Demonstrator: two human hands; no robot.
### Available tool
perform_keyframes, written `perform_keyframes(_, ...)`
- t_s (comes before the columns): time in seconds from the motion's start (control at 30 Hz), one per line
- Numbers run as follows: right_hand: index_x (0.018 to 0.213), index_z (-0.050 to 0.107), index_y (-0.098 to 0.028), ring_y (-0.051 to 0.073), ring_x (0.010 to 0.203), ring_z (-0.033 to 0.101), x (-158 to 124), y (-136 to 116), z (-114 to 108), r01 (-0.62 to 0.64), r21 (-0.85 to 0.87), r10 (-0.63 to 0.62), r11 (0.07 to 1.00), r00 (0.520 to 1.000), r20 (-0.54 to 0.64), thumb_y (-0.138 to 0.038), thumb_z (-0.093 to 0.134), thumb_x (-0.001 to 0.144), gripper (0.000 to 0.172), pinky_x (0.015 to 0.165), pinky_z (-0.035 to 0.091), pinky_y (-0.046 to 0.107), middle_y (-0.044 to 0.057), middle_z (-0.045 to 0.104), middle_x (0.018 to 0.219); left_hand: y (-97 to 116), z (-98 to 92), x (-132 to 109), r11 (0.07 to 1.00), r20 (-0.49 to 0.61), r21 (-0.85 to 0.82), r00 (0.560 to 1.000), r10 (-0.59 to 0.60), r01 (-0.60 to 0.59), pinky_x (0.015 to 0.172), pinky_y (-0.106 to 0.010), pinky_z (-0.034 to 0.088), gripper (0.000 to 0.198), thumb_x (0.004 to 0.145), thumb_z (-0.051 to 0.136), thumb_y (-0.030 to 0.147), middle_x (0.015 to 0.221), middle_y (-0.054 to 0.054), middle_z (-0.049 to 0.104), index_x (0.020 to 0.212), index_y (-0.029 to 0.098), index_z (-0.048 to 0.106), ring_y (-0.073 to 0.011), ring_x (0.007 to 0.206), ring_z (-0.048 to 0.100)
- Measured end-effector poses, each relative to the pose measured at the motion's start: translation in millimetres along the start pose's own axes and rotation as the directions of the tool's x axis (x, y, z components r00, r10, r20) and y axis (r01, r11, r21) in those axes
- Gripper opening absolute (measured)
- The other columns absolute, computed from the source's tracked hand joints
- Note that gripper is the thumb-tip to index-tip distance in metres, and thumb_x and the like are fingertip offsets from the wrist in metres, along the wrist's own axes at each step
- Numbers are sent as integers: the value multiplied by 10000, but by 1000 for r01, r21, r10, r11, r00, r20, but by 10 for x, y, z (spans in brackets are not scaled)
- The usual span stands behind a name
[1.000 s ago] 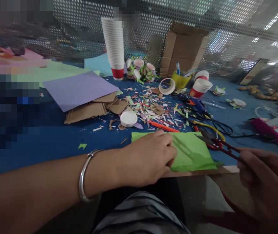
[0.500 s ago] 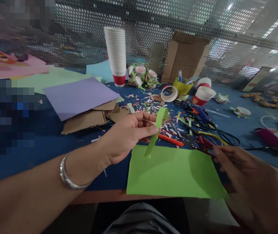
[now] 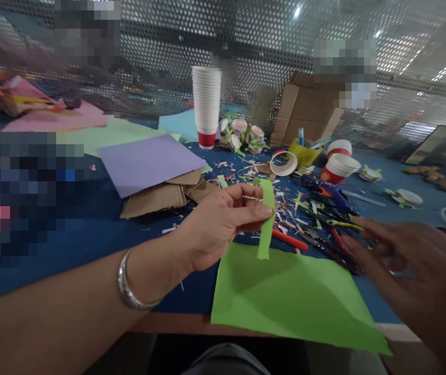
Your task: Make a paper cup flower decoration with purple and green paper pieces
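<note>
My left hand (image 3: pixel 231 219), with a silver bangle at the wrist, pinches a narrow green paper strip (image 3: pixel 267 224) between thumb and fingers. The strip hangs down over the top edge of a green paper sheet (image 3: pixel 293 297), which lies at the table's front edge. My right hand (image 3: pixel 398 255) is slightly blurred, thumb and fingers apart, at the handles of red-handled scissors (image 3: pixel 342 245) and a yellow-handled tool (image 3: pixel 344 225). Its fingertips seem to touch these handles. An orange-red stick-like thing (image 3: pixel 290 239) lies between my hands, behind the sheet.
Paper scraps (image 3: pixel 246 169) litter the blue table. A tall stack of paper cups (image 3: pixel 207 104), small cup-and-paper crafts (image 3: pixel 242 135), a tape ring (image 3: pixel 283 163), a yellow container (image 3: pixel 304 152) and red-white cups (image 3: pixel 338 167) stand behind. Purple paper (image 3: pixel 148 161) lies over cardboard pieces (image 3: pixel 156 200) at left.
The view has shifted, so the table things sit further right and lower. The strip has straightened in my left hand. My right hand's fingers have spread at the tool handles.
</note>
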State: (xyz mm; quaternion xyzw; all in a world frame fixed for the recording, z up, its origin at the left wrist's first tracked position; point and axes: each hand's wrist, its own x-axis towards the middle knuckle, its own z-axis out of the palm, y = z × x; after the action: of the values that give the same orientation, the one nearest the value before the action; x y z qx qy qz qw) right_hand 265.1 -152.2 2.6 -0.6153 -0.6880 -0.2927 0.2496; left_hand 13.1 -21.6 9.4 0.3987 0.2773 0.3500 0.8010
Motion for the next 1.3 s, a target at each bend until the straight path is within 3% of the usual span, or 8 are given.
perform_keyframes(0.13, 1219, 670, -197, 207, 827, 741, 404, -388, -41, 473, 120, -476, 873, 879, -2, -160, 622, 968, 258, 705, 530, 314, 90, 788, 1003, -41, 40, -37, 999, 25, -34, 1000, -1, 2, 658, -164, 511, 328, 729, 867, 120, 738, 50, 656, 907, 153, 594, -58, 671, 629)
perform_keyframes(0.3, 956, 696, -184, 112, 648, 673, 677, -688, 0, 392, 409, -422, 824, 906, -20, -177, 498, 1031, 212, 637, 510, 234, 33, 736, 801, -62, 66, -73, 997, 89, -81, 996, 25, -18, 597, -147, 479, 428, 656, 938, 201, 683, 61, 618, 887, 156, 581, -56, 619, 608)
perform_keyframes(0.53, 1141, 681, -192, 154, 810, 672, 682, -629, 193, 531, 527, -621, 663, 784, -8, -96, 497, 996, 253, 682, 528, 267, 71, 726, 1021, 20, -10, -1, 984, 99, 84, 984, 149, -157, 643, -174, 530, 161, 880, 752, 250, 781, 0, 689, 960, 140, 666, -84, 701, 655)
perform_keyframes(0.7, 1071, 711, -215, 136, 864, 688, 683, -643, 304, 341, 685, -436, 644, 899, -38, -106, 595, 948, 201, 724, 550, 236, 50, 690, 1012, 106, -70, 76, 909, 57, 341, 970, 234, -240, 524, -154, 498, 164, 965, 627, 266, 638, 33, 654, 857, 148, 663, -64, 531, 610)
perform_keyframes(0.83, 987, 756, -265, 155, 985, 665, 706, -555, 367, 47, 725, -71, 687, 997, 2, -174, 694, 923, 128, 810, 557, 258, 36, 668, 1078, 68, -41, 61, 840, 108, 527, 990, 86, -131, 487, -160, 501, 176, 942, 631, 256, 590, 31, 653, 796, 160, 656, -86, 502, 642)
perform_keyframes(1.0, 899, 781, -271, 217, 1190, 636, 736, -427, 477, -223, 814, 110, 537, 975, 195, -309, 718, 917, 75, 742, 584, 234, 45, 702, 1151, -27, 18, 25, 800, 123, 599, 992, -38, -44, 467, -163, 522, 240, 957, 568, 261, 685, 8, 692, 740, 163, 597, -83, 505, 654)
perform_keyframes(1.17, 920, 760, -235, 127, 721, 692, 758, -417, 543, -395, 867, 127, 305, 919, 374, -357, 719, 925, 129, 676, 593, 228, 3, 739, 842, -45, 37, -9, 780, 138, 625, 983, -124, 11, 470, -159, 530, 218, 943, 551, 261, 708, -3, 689, 764, 150, 606, -84, 510, 660)
perform_keyframes(1.3, 938, 742, -230, 109, 667, 693, 763, -433, 546, -400, 882, 192, 250, 913, 360, -336, 740, 911, 109, 647, 597, 202, -11, 741, 813, -52, 41, -43, 791, 138, 609, 974, -181, 61, 454, -171, 512, 292, 932, 543, 341, 703, -27, 690, 718, 151, 595, -97, 497, 658)
